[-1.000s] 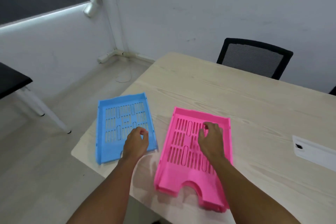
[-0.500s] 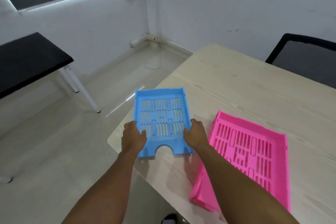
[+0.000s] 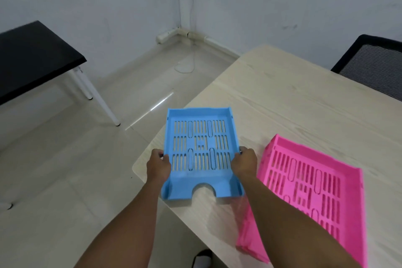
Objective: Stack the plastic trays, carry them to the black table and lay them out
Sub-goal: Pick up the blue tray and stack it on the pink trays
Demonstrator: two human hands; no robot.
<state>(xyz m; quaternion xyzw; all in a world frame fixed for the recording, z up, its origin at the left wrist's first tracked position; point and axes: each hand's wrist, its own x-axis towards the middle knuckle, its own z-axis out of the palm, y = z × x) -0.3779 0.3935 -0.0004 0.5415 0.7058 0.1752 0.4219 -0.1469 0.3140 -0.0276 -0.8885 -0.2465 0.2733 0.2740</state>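
A blue slotted plastic tray (image 3: pixel 201 137) is at the near left corner of the light wooden table (image 3: pixel 293 102), its notched end toward me. My left hand (image 3: pixel 157 166) grips its left side wall and my right hand (image 3: pixel 244 162) grips its right side wall. A pink slotted tray (image 3: pixel 309 189) lies flat on the wooden table to the right, partly behind my right forearm. The black table (image 3: pixel 32 59) with white legs stands across the floor at the far left.
A black mesh chair (image 3: pixel 374 65) stands behind the wooden table at the right edge. Pale floor lies between the two tables. White walls meet in a corner with a pipe and a cable along the floor. My shoe (image 3: pixel 202 261) shows below the table edge.
My right hand left the pink tray and took the blue tray's right side; my left hand shifted to its left side. The blue tray now sits squarely toward me. The view turned left.
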